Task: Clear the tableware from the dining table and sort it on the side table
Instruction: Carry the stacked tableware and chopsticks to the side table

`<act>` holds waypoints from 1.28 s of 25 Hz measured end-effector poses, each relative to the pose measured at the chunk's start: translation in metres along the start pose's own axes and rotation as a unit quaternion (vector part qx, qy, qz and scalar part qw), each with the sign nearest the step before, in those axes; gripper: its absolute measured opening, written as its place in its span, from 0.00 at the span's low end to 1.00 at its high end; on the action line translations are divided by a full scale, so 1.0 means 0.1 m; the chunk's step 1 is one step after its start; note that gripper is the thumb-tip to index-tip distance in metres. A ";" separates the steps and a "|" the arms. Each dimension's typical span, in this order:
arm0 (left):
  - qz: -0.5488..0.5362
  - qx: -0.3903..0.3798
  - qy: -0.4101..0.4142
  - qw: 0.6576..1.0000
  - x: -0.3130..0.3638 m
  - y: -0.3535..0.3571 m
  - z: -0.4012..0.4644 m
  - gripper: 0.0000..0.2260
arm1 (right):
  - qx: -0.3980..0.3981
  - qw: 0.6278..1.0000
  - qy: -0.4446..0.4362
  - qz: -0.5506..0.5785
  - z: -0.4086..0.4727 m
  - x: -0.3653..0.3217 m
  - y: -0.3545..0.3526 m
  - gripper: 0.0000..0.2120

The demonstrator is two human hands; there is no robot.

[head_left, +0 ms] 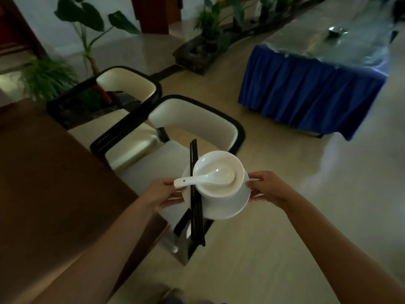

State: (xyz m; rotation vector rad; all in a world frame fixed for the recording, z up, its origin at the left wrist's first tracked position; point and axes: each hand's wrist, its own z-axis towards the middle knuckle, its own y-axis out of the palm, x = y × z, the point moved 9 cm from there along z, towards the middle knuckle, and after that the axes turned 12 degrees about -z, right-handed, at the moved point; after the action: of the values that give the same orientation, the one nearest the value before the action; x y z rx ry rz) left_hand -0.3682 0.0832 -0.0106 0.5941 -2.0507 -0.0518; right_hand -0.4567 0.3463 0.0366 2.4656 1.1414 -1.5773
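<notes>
Both hands' fingers (255, 179) grip a round glossy white plate (228, 205) bearing a bowl (219, 170).

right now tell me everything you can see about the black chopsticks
The black chopsticks are long, thin, straight sticks with a dark matte look; how many there are is hard to count. They lie bunched side by side across the left part of the white plate, beside the white bowl, with both ends overhanging the rim. The white spoon handle crosses above them. The far tips point toward the chair. The plate is carried by the left hand and right hand.
</notes>
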 end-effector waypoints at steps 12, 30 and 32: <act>0.092 -0.165 -0.050 0.981 0.20 2.88 1.52 0.06 | 0.141 0.984 0.061 0.090 0.39 0.98 -2.52 0.11; 0.100 -0.212 -0.078 0.969 0.24 7.16 3.64 0.08 | 0.215 0.968 0.084 0.100 1.47 1.94 -6.70 0.12; 0.092 -0.209 -0.070 0.971 0.27 7.61 3.84 0.08 | 0.212 0.969 0.083 0.093 1.65 2.02 -7.21 0.12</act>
State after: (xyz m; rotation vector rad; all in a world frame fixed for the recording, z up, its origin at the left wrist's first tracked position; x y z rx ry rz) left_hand -0.9918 0.6653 0.0116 0.1395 -2.1357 -0.4151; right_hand -0.9507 0.9315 0.0589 2.9117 0.6014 -1.7367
